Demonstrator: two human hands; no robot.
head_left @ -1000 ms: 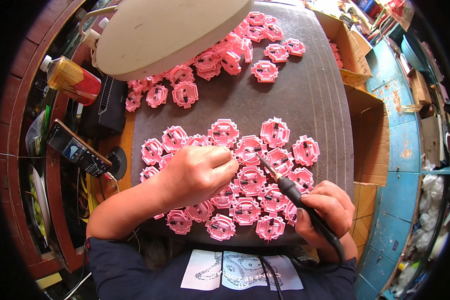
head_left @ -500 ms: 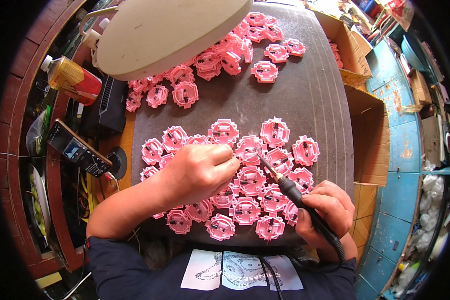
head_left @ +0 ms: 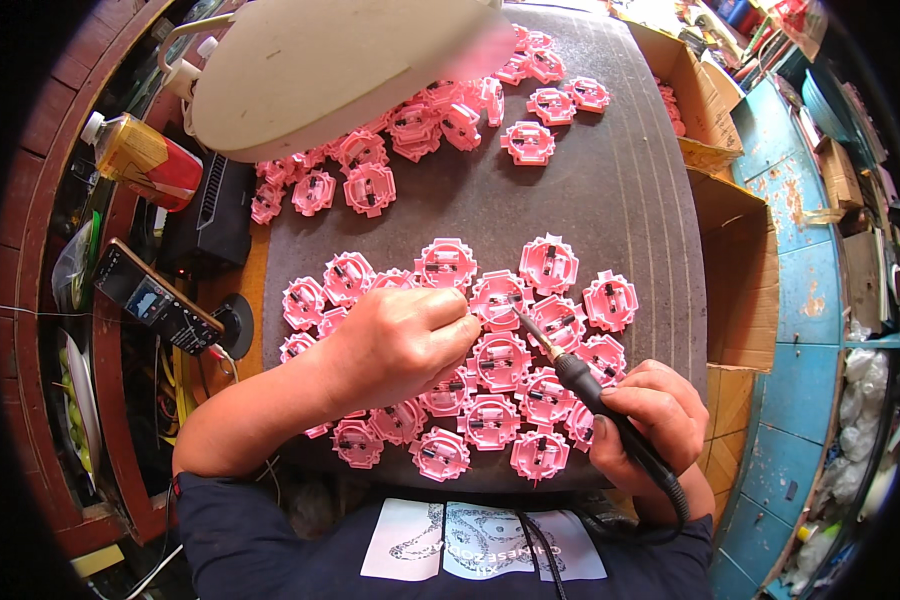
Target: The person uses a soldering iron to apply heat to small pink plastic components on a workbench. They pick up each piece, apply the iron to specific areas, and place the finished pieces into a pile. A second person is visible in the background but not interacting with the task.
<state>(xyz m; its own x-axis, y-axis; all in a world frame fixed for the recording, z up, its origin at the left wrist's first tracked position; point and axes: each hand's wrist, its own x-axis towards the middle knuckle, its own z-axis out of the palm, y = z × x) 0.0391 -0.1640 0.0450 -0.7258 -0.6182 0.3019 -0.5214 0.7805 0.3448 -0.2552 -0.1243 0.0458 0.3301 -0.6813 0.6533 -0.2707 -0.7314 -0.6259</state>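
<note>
My right hand is closed round the dark handle of a soldering iron. The iron slants up and left, its tip at a pink plastic housing in the middle of the table. My left hand is closed in a pinch just left of that housing. Whatever thin thing its fingertips hold is too small to make out. Around both hands lie several more pink housings with small black and clear parts inside, such as one housing directly below; the left hand and forearm cover some of them.
A lamp with a large pale shade hangs over a pile of pink housings at the back. A phone on a stand and a bottle are at left. Cardboard boxes stand along the table's right edge.
Both hands and the soldering iron hold almost the same place. A pinkish blur now shows at the lamp shade's right edge.
</note>
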